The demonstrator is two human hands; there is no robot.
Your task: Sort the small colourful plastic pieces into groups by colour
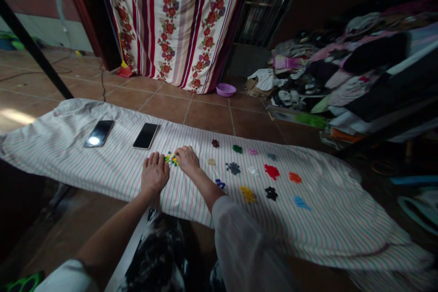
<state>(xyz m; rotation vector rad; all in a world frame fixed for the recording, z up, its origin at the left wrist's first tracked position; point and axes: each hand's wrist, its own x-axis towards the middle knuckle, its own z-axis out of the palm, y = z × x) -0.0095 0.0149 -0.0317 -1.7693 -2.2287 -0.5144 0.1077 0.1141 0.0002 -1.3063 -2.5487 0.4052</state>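
Observation:
A small mixed pile of yellow, green, white and orange pieces (170, 159) lies on the striped cloth between my hands; the pieces are too small to name. My left hand (155, 173) rests palm down at the pile's left edge, its fingers stretched out on the cloth. From the right, my right hand (188, 160) reaches into the pile with bent fingers pressed together, and its fingertips hide whatever they pinch. Sorted by colour, further clusters lie to the right, among them beige (211, 161), dark blue (220, 184), dark grey (233, 168), yellow (248, 194) and red (271, 172).
Two phones (146, 136) (99, 133) lie on the left of the cloth-covered table (321, 237). More clusters, black (271, 193), orange (294, 177) and light blue (301, 202), sit at right. Beyond are a purple basin (226, 90), a floral curtain (185, 23) and heaped clothes (328, 64).

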